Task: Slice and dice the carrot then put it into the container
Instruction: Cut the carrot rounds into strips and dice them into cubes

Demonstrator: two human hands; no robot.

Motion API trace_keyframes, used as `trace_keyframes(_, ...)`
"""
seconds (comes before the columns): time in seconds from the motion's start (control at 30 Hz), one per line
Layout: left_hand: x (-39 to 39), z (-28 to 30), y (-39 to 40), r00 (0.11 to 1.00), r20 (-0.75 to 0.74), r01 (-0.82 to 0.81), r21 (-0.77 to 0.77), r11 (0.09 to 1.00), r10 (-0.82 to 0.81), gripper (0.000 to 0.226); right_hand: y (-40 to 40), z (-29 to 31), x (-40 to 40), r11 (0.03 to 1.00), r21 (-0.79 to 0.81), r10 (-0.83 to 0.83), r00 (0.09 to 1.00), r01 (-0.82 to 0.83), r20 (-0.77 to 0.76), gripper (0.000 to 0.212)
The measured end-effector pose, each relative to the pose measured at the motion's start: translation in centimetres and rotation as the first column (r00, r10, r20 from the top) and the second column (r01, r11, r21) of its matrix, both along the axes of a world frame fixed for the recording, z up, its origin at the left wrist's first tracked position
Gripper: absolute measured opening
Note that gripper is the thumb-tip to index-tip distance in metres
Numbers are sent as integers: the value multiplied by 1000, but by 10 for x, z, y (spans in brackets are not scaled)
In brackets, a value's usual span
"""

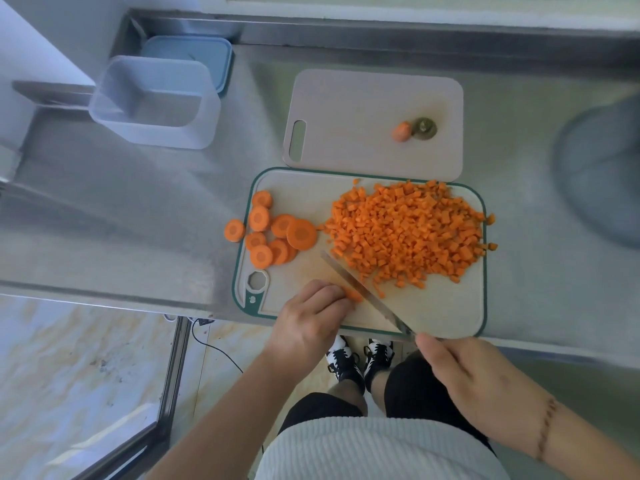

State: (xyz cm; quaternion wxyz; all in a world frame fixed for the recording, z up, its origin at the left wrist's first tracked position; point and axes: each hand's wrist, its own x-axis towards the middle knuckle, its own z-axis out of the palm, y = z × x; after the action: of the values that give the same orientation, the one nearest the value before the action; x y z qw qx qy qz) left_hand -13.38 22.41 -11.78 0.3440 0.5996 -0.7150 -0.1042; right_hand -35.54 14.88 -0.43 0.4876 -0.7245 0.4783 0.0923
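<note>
- My left hand (309, 315) sat low on the near left part of the green-rimmed cutting board (446, 313), fingers curled down and pinching a small stack of carrot strips (352, 294) flat against it.
- My right hand (460, 374) was wrapped round the handle of the knife (360, 292) at the board's near edge; the handle itself was hidden under my fingers.
- The blade ran diagonally, from my right hand away and to the left, its edge touching the strips just beside my left fingertips (341, 293).
- That was the relation the coming cut turned on, as I judged it: the strips lay between blade and fingertips, their exposed end toward the blade, so each chop had to land just clear of my knuckles.
- The pile of diced carrot (408, 230) lay on the far right of the same board, a few cubes strayed off its right edge.
- Uncut carrot rounds (273, 233) were heaped at the board's left edge, one off it on the steel tabletop (121, 209); my left hand was nearer to them.
- The clear plastic container (204, 126) stood well apart at the far left, holding no carrot that I could see.
- On the pale second board (346, 98) beyond lay the trimmed carrot ends (414, 129).
- By my reckoning most of the dicing was done, and the transfer not begun.
</note>
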Motion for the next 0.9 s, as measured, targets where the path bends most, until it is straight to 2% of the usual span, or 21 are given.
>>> trace_keyframes(0.13, 1, -3, 2, 1000, -23, -9, -11, 1000, 9, 16, 6, 1, -8, 1000, -22, 22, 999, -23, -44, 54)
trace_keyframes(0.3, 1, -6, 0, 999, -36, -2, -46, 999, 1, 19, 7, -15, -2, 992, -80, 90, 989, -100, -119, 63)
trace_keyframes(0.47, 1, -4, 1, 1000, 10, 6, -45, 999, -6, 16, -3, -25, 20, 994, -54, 91, 994, -95, -64, 66)
trace_keyframes(0.63, 2, -6, 6, 994, 100, -43, -68, 997, 50, 19, -6, -17, 0, 999, -24, 35, 999, -36, -17, 69)
trace_keyframes(0.9, 2, -3, 3, 997, 22, -73, -39, 997, 73, 31, -1, -2, 0, 998, 55, 35, 999, -34, -26, 52)
